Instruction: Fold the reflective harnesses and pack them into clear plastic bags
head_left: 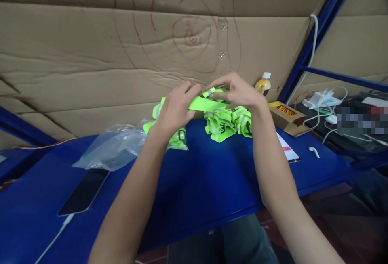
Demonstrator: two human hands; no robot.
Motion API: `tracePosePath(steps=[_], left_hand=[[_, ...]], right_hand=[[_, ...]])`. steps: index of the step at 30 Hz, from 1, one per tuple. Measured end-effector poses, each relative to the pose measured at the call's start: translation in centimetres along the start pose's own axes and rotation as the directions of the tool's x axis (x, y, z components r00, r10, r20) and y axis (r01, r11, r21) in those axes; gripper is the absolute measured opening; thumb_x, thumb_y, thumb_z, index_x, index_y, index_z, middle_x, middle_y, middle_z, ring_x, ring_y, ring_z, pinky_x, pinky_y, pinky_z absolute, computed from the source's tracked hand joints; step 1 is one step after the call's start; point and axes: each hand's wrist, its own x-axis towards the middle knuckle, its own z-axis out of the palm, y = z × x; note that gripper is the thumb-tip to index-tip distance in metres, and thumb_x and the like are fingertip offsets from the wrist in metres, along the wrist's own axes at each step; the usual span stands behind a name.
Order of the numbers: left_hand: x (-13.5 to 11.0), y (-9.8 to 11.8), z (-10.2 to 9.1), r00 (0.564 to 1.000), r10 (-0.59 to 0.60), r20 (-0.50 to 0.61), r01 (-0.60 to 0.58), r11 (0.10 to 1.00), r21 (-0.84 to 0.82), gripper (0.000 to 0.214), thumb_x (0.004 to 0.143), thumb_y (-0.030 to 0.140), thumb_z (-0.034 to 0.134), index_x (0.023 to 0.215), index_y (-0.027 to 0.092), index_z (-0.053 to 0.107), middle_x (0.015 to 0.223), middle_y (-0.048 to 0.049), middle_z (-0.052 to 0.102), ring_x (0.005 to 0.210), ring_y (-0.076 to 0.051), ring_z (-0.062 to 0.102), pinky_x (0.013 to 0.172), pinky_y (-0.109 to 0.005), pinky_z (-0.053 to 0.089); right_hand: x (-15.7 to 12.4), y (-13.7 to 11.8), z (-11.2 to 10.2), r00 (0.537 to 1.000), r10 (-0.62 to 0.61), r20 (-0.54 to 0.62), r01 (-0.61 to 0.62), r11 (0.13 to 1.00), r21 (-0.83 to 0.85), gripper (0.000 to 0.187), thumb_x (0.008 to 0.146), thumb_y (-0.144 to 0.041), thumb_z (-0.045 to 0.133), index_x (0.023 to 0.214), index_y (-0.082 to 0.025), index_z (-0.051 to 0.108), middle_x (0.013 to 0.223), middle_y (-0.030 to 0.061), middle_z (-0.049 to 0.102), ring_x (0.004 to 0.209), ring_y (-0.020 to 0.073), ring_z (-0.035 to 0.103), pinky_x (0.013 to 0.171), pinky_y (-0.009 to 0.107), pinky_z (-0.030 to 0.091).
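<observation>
Green straps point(220, 120) — partly hidden behind hands point(177, 108); white cable point(54, 237) — cut off by bottom edge.

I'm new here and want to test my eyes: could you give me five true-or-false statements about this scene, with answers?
1. The left hand holds a bright green strap that stretches toward the right hand. True.
2. The yellow bottle has a black cap. False: the bottle's cap is white.
3. A white cable meets the near end of the dark-screened phone. True.
4. The table is red. False: the table is blue.
5. The clear plastic bag covers the earbud. False: the bag and earbud lie on opposite sides.
</observation>
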Motion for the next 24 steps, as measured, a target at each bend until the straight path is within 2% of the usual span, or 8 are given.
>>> tracePosePath(steps=[3,6,9,12,14,17,20,24], left_hand=[[0.2,0.7,-0.7,0.999,0.008,-0.038,-0.009,0.999,-0.039,0.031,0.09,0.03,0.072,0.12,0.026,0.066,0.118,-0.0096,0.07,0.115,-0.033,0.066,0.101,-0.043,0.052],[0.3,1.7,-1.6,0.996,-0.024,-0.085,0.018,0.997,-0.079,0.039,0.085,0.043,0.083,0.115,0.026,0.067,0.099,-0.0053,0.071,0.099,-0.029,0.069,0.093,-0.04,0.052],[0.3,2.2,-1.9,0.998,-0.05,-0.026,0.046,0.993,-0.113,0.037,0.086,0.054,0.083,0.083,0.023,0.064,0.066,0.0018,0.057,0.067,-0.02,0.06,0.073,-0.036,0.048],[0.4,2.1,-1.4,0.99,-0.122,-0.064,0.108,0.974,-0.197,0.051,0.103,0.061,0.061,0.07,0.022,0.059,0.059,0.0014,0.052,0.06,-0.018,0.055,0.067,-0.035,0.045],[0.5,1.9,-1.1,0.945,-0.191,-0.266,0.14,0.97,-0.2,0.045,0.109,0.059,0.051,0.086,0.023,0.066,0.074,-0.0021,0.064,0.076,-0.022,0.064,0.076,-0.038,0.05],[0.7,1.6,-1.5,0.868,-0.143,-0.475,0.133,0.99,-0.054,0.039,0.102,0.06,0.066,0.124,0.028,0.066,0.114,-0.0094,0.07,0.116,-0.033,0.065,0.1,-0.051,0.053],[0.7,1.2,-2.2,0.903,-0.069,-0.423,0.093,0.995,0.037,0.051,0.096,0.061,0.076,0.134,0.03,0.064,0.135,-0.0115,0.064,0.136,-0.039,0.055,0.112,-0.063,0.048],[0.5,-0.1,-2.0,0.954,-0.11,-0.278,0.063,0.983,-0.172,0.038,0.097,0.059,0.076,0.11,0.024,0.068,0.121,-0.0075,0.071,0.13,-0.034,0.063,0.105,-0.058,0.055]], right_hand=[[-0.1,0.1,-0.4,0.993,-0.007,-0.12,0.008,1.0,0.013,0.019,0.088,-0.033,0.076,0.099,-0.018,0.082,0.095,0.0055,0.082,0.091,0.0229,0.073,0.085,0.036,0.059],[0.2,-0.2,-0.6,0.956,-0.028,-0.294,0.012,0.999,-0.053,0.016,0.091,-0.033,0.074,0.098,-0.02,0.081,0.101,0.0067,0.083,0.099,0.0263,0.075,0.091,0.039,0.06],[0.5,-0.5,-0.7,0.835,-0.054,-0.548,-0.03,0.989,-0.143,0.012,0.094,-0.031,0.071,0.098,-0.022,0.078,0.104,0.0055,0.083,0.103,0.0258,0.075,0.096,0.037,0.06],[0.6,-0.7,-0.7,0.75,-0.063,-0.659,-0.032,0.991,-0.131,0.013,0.1,-0.034,0.068,0.105,-0.025,0.075,0.111,0.0038,0.084,0.109,0.0236,0.074,0.101,0.034,0.059],[0.7,-0.8,-0.4,0.78,-0.052,-0.623,0.015,0.998,-0.064,0.019,0.1,-0.043,0.071,0.105,-0.025,0.074,0.113,0.0044,0.083,0.115,0.0251,0.073,0.102,0.036,0.06],[0.6,-1.3,0.3,0.856,-0.007,-0.516,0.075,0.991,0.112,0.026,0.093,-0.049,0.078,0.096,-0.024,0.075,0.103,0.0052,0.082,0.104,0.0268,0.076,0.088,0.037,0.065],[0.4,-2.0,0.7,0.898,0.11,-0.426,0.034,0.948,0.315,0.027,0.091,-0.048,0.081,0.088,-0.022,0.073,0.09,0.0034,0.079,0.076,0.0201,0.074,0.067,0.033,0.065],[0.0,-2.9,0.5,0.936,0.187,-0.299,-0.044,0.903,0.428,0.025,0.083,-0.04,0.09,0.082,-0.021,0.073,0.078,0.0016,0.075,0.059,0.0143,0.066,0.052,0.026,0.059]])
